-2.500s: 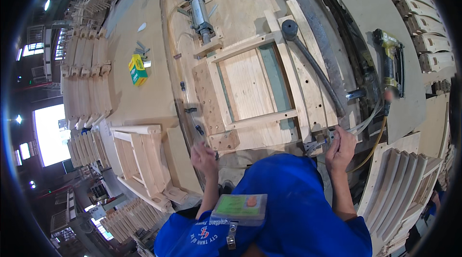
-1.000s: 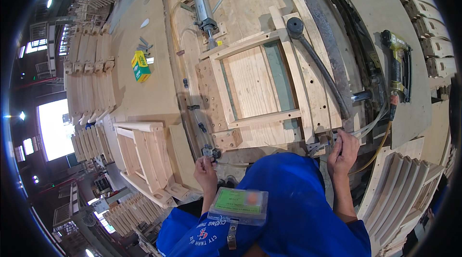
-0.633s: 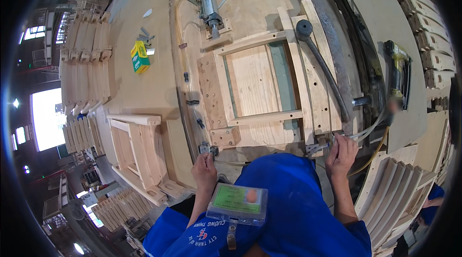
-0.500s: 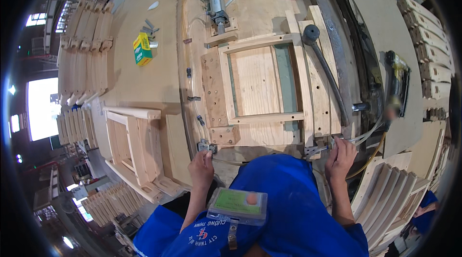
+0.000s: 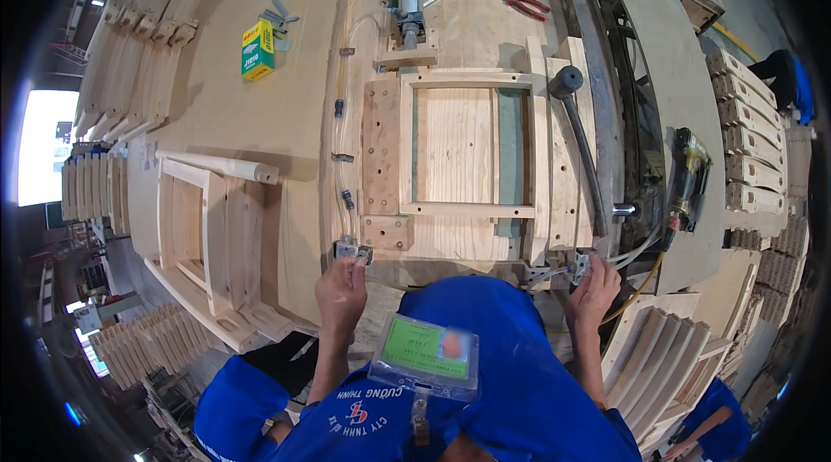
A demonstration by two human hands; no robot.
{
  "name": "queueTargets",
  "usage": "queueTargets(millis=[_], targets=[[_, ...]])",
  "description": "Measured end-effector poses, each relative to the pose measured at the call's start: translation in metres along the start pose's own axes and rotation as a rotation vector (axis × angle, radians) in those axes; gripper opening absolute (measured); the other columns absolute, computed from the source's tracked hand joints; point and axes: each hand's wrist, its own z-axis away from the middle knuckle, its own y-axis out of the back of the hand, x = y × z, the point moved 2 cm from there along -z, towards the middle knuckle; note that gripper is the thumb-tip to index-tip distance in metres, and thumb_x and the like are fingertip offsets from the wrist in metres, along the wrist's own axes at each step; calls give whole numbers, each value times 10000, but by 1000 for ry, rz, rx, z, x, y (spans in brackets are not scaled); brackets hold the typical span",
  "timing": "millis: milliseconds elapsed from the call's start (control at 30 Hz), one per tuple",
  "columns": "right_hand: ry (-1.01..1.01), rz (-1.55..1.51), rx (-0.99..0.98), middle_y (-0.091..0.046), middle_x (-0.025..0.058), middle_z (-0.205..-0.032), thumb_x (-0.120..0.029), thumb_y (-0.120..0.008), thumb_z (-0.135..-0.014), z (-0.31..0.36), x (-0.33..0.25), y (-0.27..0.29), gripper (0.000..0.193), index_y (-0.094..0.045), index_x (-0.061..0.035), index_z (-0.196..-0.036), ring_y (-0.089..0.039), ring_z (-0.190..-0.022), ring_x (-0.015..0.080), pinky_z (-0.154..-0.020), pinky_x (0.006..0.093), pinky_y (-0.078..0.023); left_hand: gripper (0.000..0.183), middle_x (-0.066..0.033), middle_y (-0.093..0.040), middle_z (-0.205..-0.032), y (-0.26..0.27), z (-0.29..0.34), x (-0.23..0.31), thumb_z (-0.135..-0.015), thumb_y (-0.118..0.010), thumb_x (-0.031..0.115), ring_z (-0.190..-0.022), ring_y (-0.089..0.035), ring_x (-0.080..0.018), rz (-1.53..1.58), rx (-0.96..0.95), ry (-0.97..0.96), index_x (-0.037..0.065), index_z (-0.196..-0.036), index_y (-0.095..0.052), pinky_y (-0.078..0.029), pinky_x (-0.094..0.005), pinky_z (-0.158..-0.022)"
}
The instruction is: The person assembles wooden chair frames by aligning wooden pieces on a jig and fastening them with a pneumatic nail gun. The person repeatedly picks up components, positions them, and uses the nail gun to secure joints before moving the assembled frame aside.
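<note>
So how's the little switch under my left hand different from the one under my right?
The left switch sits at the jig's near-left corner, its blocky metal body mostly clear of the left hand. The right switch sits at the near-right corner, half covered by the right hand, with pale hoses bunched beside it; the left one meets a single thin tube. Both are small, grey, fingertip-touched, on the near edge.

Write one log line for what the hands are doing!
left hand: on small metal switch | right hand: on metal valve | wooden frame: in jig
</note>
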Motion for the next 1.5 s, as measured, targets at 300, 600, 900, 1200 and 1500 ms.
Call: queueTargets(millis=[300,600,900,1200,1500], targets=[[-37,141,-85,-584,203,-1399,19,-582,-860,-6,2,13,550,-605,-42,-1406,-517,-1319,419,-1100,538,-376,107,-176,-725,-804,7,-1,5,-989,-732,142,-727,-717,-389,48,-24,37,35,-996,-724,-550,-471,-641],[16,-24,-70,-636,192,-1337,18,-581,-885,-7,4,5,498,-631,-38,-1377,-565,-1272,426,-1099,525,-400,124,-198,-716,-830,14,-2,7,-975,-738,151,-747,-703,-429,-20,-63,38,31,-963,-709,-545,-511,-654],[75,-130,-51,-640,190,-1417,87,-505,-775,17,-16,11,637,-648,-14,-1387,-538,-1416,408,-1205,530,-354,144,-201,-711,-846,15,-7,5,-970,-723,131,-771,-696,-439,38,-45,-59,14,-906,-670,-540,-522,-660],[141,84,-56,-573,260,-1445,49,-541,-845,-15,-23,24,619,-552,26,-1463,-515,-1371,479,-1175,569,-357,143,-184,-714,-908,20,-7,9,-960,-739,154,-846,-702,-414,9,23,-17,38,-1041,-720,-549,-508,-732],[91,63,70,-636,242,-1290,-120,-676,-932,-190,-40,-13,508,-576,-10,-1419,-621,-1168,464,-962,558,-501,218,-158,-761,-985,-6,-26,65,-978,-749,135,-867,-738,-266,506,-78,-72,-9,-1140,-727,-572,-366,-769]])
